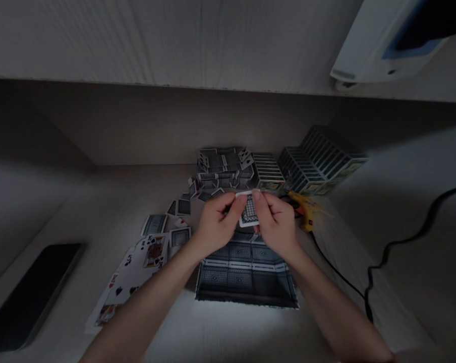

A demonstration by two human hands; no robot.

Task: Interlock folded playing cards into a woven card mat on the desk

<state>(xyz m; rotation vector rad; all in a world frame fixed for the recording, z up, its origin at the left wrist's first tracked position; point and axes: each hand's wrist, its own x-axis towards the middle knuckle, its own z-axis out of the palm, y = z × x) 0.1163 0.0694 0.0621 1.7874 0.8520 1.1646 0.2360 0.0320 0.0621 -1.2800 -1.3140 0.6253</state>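
Note:
Between my left hand (219, 219) and my right hand (275, 220) is a playing card (249, 213), its patterned back facing me. Both thumbs press on its face-up side, and the fingers curl behind it. Whether it is one card or a few stacked together I cannot tell. Just below my hands lies an open box-like tray (228, 280) built from playing cards, with low walls. To the left, loose cards (180, 237) lie on the surface, and a fan of face-up cards (137, 267) shows a king of spades on top, partly behind my left forearm.
Card-built structures (225, 166) stand at the back, with stacked card boxes (322, 161) to their right. A yellow glue gun (305, 209) with a black cord (337, 272) lies right of my hands. A dark phone (31, 297) rests at left. A shelf edge (175, 85) overhangs.

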